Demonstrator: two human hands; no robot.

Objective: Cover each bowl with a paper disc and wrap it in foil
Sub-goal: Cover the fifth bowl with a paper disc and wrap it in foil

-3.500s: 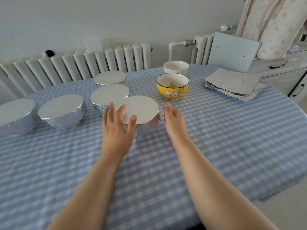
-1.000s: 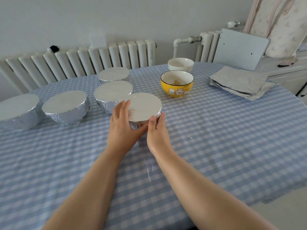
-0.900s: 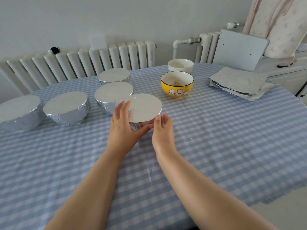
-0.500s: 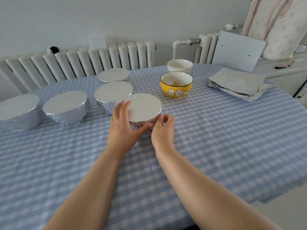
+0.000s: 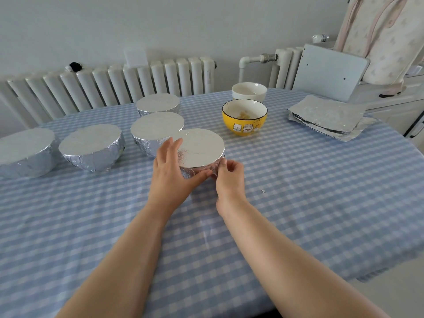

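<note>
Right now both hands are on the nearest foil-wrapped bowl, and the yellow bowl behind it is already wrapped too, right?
Not quite. In the head view both hands, left hand and right hand, are on the nearest foil-wrapped bowl, but the yellow bowl stands open and unwrapped.

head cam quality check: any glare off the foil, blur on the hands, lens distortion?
Head view: soft, even daylight with faint shadows. The foil-wrapped bowl under the hands shows a matte grey top with no blown-out glare; the foil sheet stack has only mild sheen. The left hand and right hand are sharp, without motion blur. Wide-angle distortion bows the radiator and the table edge.
</note>
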